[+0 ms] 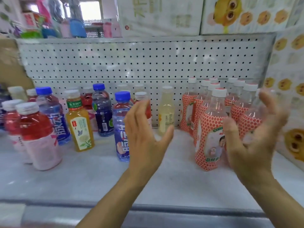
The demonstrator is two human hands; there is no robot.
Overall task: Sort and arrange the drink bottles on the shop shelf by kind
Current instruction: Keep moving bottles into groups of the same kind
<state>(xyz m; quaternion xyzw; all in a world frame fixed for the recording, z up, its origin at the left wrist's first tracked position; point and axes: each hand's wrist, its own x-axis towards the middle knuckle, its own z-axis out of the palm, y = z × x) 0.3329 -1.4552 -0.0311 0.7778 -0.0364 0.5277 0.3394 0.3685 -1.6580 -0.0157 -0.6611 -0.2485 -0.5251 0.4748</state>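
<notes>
Several bottles with red dotted labels [209,129] stand grouped at the right of the white shelf [98,175]. A pale yellow bottle [166,111] stands alone at the back centre. To the left are blue-capped bottles [121,127], an orange tea bottle [79,122] and red drink bottles [37,135], all mixed together. My left hand [144,132] hovers with relaxed fingers between the blue-capped bottle and the yellow one, holding nothing. My right hand [256,135] is spread in front of the red dotted group on its right side, holding nothing.
A white pegboard [139,60] backs the shelf. Cartons with yellow cartoon prints [292,112] wall off the right side and sit above. The shelf's grey front edge [148,209] runs below my forearms. More goods crowd the upper left.
</notes>
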